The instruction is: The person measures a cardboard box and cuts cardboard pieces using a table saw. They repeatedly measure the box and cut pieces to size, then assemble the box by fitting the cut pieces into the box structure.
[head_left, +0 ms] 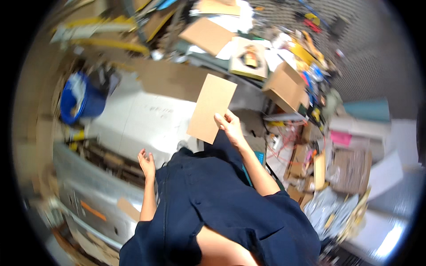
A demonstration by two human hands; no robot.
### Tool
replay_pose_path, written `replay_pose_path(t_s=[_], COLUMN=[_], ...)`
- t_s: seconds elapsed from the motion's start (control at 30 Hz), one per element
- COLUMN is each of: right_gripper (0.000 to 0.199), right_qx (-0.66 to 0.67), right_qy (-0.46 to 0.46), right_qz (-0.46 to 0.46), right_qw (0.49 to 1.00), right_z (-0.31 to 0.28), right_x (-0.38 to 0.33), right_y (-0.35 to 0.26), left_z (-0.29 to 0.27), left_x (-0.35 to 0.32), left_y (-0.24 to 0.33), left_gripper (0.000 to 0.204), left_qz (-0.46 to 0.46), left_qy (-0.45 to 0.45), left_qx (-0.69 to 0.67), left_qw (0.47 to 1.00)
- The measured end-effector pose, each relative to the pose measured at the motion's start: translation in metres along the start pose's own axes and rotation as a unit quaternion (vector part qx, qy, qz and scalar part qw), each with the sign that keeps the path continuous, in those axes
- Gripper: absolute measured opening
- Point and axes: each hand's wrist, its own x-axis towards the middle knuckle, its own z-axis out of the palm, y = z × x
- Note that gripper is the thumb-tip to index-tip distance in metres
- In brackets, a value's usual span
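Observation:
My right hand (229, 126) grips a flat, tan rectangular cardboard piece (212, 108) by its right edge, thumb on top and fingers behind. The piece is tilted, held out in front of my body above the floor. My left hand (147, 163) hangs at the left with its fingers apart and slightly curled, holding nothing. On the workbench beyond, another tan cardboard sheet (207, 35) lies on papers. Beside it a square tan block (248, 58) bears a small dark and yellow object, too blurred to name.
An open cardboard box (285, 88) sits at the bench's right end, near scattered tools. A blue bin (83, 98) stands on the pale floor (137, 117) at the left. A metal-sided bench (97, 195) is at lower left. Orange cables (288, 150), boxes and plastic wrap (330, 210) crowd the right.

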Motion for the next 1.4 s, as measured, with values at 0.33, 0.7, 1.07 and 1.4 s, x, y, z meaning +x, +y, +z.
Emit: replay_pose_path(t_s=[0.33,0.7,1.07,1.4], right_gripper=[0.024,0.032,0.029,0.024], right_qx=[-0.214,-0.618,-0.699,-0.7], right_qy=[0.431,0.131,0.047,-0.002], right_qz=[-0.238,-0.107,-0.103,-0.096], right_qw=[0.844,0.768,0.706,0.708], right_z=[-0.322,-0.497,-0.502,-0.527], right_x=[0.035,0.202,0.232,0.244], right_y=[-0.069,-0.115,-0.149,-0.161], left_z=[0.252,0.568,0.587,0.589], left_x=[0.075,0.013,0.012,0.012], left_y=[0.373,0.516,0.521,0.521], left_gripper=[0.032,0.08,0.052,0.051], left_qz=[0.318,0.333,0.347,0.357], left_qy=[-0.288,-0.369,-0.397,-0.387], left_qx=[-0.033,0.213,0.217,0.217], left_qw=[0.903,0.841,0.822,0.822])
